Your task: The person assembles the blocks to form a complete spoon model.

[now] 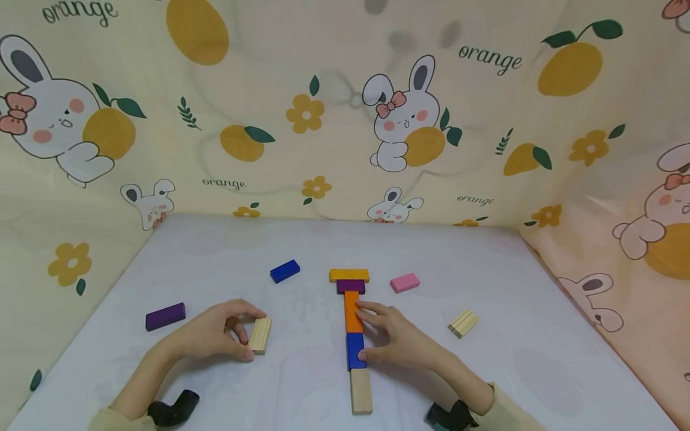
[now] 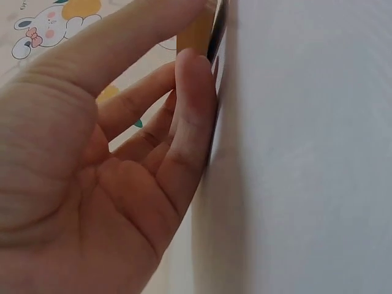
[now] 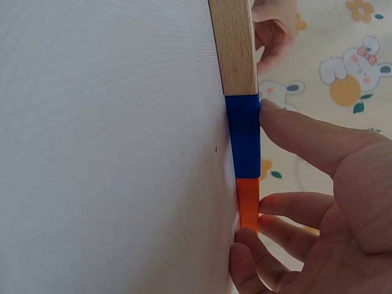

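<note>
My left hand (image 1: 215,331) pinches a light wooden block with lengthwise lines (image 1: 261,336) between thumb and fingers, at the block's two ends. In the left wrist view that hand (image 2: 122,153) lies close along the white surface, its fingers bent. My right hand (image 1: 401,338) rests against the right side of a row of blocks, thumb at the blue block (image 1: 356,351) and fingertips at the orange block (image 1: 351,312). Its fingers are extended in the right wrist view. A plain wooden block (image 1: 361,391) forms the row's near end; a purple block (image 1: 351,287) and a crosswise yellow block (image 1: 349,275) form the far end.
Loose blocks lie around: dark blue (image 1: 285,271) and purple (image 1: 165,316) to the left, pink (image 1: 405,282) and a lined wooden one (image 1: 463,323) to the right. Behind the white table (image 1: 226,239) hangs a printed cloth (image 1: 334,72).
</note>
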{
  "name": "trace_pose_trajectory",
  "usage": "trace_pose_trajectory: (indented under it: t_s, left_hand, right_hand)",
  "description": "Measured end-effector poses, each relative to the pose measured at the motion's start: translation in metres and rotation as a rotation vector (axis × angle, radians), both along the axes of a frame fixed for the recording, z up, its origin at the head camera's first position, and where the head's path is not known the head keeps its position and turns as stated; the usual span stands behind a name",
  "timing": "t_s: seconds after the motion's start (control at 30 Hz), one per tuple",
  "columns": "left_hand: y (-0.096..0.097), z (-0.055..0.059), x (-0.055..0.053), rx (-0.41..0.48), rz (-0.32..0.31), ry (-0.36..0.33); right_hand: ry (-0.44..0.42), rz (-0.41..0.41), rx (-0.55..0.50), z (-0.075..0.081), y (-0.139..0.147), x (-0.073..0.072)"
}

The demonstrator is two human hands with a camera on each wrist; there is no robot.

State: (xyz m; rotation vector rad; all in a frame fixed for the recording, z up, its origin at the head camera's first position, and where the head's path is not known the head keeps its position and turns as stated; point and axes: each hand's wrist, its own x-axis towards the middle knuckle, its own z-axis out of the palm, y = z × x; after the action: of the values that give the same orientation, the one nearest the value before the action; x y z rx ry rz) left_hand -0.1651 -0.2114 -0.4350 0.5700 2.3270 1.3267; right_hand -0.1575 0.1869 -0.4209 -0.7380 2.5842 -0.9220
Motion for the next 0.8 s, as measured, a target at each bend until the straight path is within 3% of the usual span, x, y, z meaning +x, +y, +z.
trace_pose_trajectory:
  t_s: [0.13,0.37,0.53,0.8]
  left_hand:
    - [0.003,0.0,-0.003,-0.021,0.021,0.043]
    - [0.02,0.002,-0.018,0.03,0.094,0.134]
    - [0.037,0.006,-0.039,0.021,0.163,0.234]
    - [0.06,0.013,-0.082,-0.055,0.264,0.392]
  right_hand:
    - [0.003,-0.007,0.004,0.001,0.0,0.001]
    - [-0.002,-0.006,0.004,0.0,0.0,0.0]
    - [0.0,-0.007,0.008,-0.001,-0.001,0.0]
    - [0.007,-0.005,0.007,-0.002,0.0,0.0]
